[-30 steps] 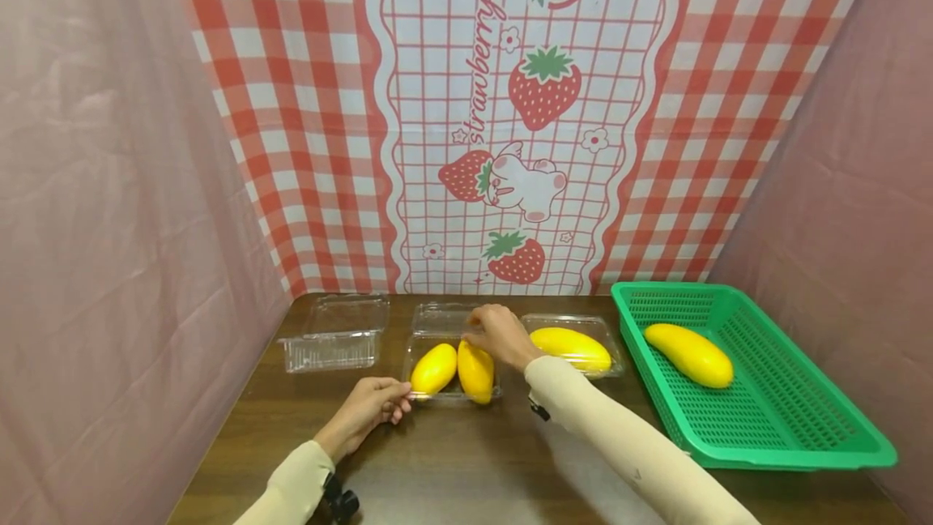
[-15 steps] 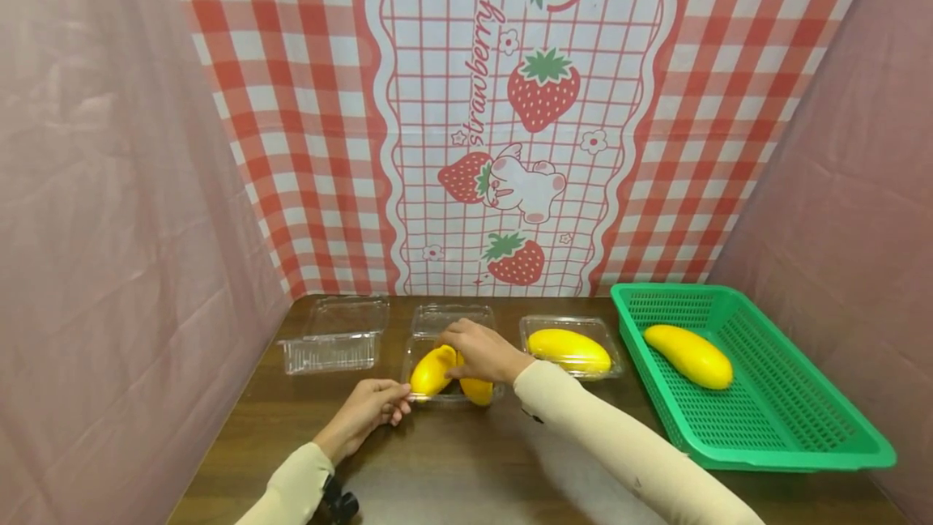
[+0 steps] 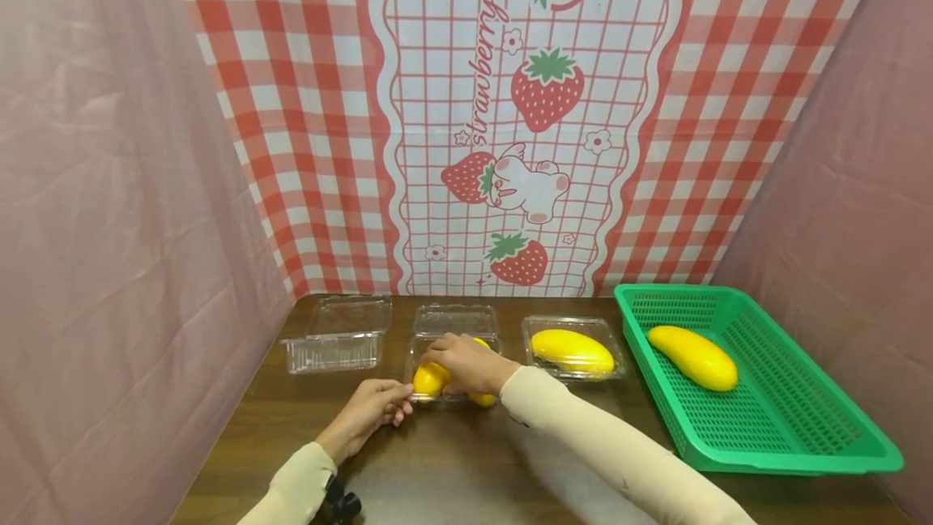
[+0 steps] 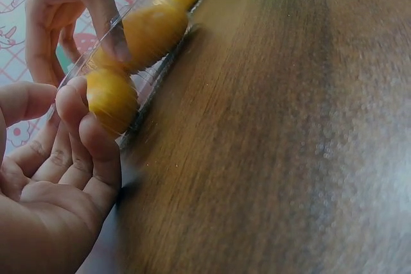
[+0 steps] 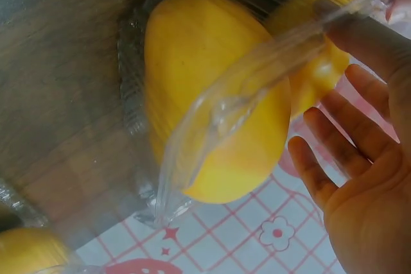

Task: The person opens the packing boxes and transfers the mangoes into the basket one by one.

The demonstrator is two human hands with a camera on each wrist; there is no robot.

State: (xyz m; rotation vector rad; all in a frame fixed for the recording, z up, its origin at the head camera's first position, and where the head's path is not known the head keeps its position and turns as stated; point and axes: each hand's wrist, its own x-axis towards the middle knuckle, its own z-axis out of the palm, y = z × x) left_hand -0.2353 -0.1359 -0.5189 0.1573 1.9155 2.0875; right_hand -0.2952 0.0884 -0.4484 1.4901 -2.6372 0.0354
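Head cam sits high and back, faces forward and down, takes in the table (image 3: 452, 460), green basket (image 3: 787, 460) and strawberry cloth (image 3: 510, 104) behind. Left wrist cam: close, canted, looks past left grip (image 4: 61, 187) across the yellow fruit (image 4: 155, 38) toward right grip (image 3: 470, 364). Right wrist cam: nearest, fruit large in frame. Both wrist views share the middle clear container (image 3: 456, 321); head sees it smaller.

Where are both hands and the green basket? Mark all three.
Left hand (image 3: 368, 411), head view, back of the hand.
Right hand (image 3: 470, 364), head view, back of the hand.
Green basket (image 3: 768, 411), head view, bare part of its floor.
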